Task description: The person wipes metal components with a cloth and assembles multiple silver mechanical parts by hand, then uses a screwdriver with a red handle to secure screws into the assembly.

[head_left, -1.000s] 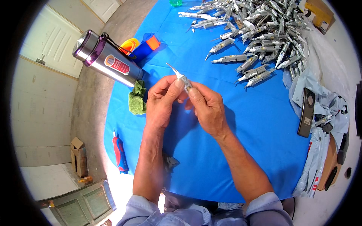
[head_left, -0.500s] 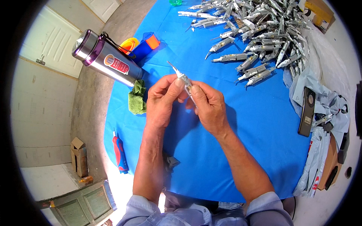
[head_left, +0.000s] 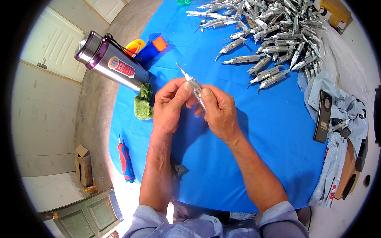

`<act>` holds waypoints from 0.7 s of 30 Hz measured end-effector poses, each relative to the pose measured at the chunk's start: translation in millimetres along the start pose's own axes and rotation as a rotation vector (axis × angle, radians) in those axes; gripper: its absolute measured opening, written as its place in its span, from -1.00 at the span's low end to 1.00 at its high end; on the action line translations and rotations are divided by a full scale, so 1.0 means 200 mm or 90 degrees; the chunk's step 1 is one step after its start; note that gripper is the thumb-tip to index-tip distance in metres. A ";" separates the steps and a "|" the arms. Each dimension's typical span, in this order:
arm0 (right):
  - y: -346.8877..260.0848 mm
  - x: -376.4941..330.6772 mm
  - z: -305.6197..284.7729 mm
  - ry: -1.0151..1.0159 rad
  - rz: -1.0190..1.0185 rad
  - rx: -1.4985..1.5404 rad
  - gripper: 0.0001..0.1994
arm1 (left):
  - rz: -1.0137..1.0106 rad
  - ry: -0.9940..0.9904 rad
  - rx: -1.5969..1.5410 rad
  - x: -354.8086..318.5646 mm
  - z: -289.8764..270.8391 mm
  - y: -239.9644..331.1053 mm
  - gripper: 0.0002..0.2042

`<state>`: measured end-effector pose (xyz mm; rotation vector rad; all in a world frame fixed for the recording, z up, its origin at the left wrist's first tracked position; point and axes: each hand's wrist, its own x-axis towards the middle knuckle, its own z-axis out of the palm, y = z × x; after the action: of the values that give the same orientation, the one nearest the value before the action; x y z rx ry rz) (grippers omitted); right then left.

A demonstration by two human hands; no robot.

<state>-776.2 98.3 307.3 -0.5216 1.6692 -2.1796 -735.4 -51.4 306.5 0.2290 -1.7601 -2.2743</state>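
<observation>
Above the middle of the blue tablecloth I hold a slim white-and-grey mechanism point(head_left: 191, 80) with a thin metal shaft, tilted with its tip up and to the left. My left hand point(head_left: 168, 105) is closed on its upper part, thumb on the white collar. My right hand point(head_left: 219, 111) is closed round the lower part, thumb pressed on its side. The fingers hide much of the lower body. At the far right lies a big pile of similar mechanisms point(head_left: 279, 49). Left of my left hand is a crumpled green cloth point(head_left: 143, 104).
A steel flask point(head_left: 113, 61) stands at left, beside a blue-and-orange tape dispenser point(head_left: 152, 49). A red-and-blue screwdriver point(head_left: 126, 160) lies near the left edge. A dark grey scrap point(head_left: 180, 170) sits by my left forearm. A dark phone-like device point(head_left: 323, 117) rests on plastic bags point(head_left: 337, 158) at right.
Both hands keep the same grip and have hardly moved. The mechanism is turned very slightly; the view has shifted a little.
</observation>
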 end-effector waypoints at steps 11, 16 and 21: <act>0.01 -0.01 0.02 -0.011 -0.045 0.006 -0.70 | -0.014 0.003 -0.007 0.01 -0.02 -0.01 -0.76; 0.00 -0.01 0.02 -0.009 -0.030 -0.018 -0.72 | -0.017 0.001 -0.005 0.01 -0.03 -0.02 -0.76; -0.03 -0.01 0.01 -0.013 -0.018 -0.022 -0.69 | -0.014 -0.003 -0.012 0.01 -0.03 -0.02 -0.76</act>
<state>-773.5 98.6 312.7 -0.5785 1.7014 -2.1620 -735.3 -56.4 301.1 0.2406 -1.7457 -2.3079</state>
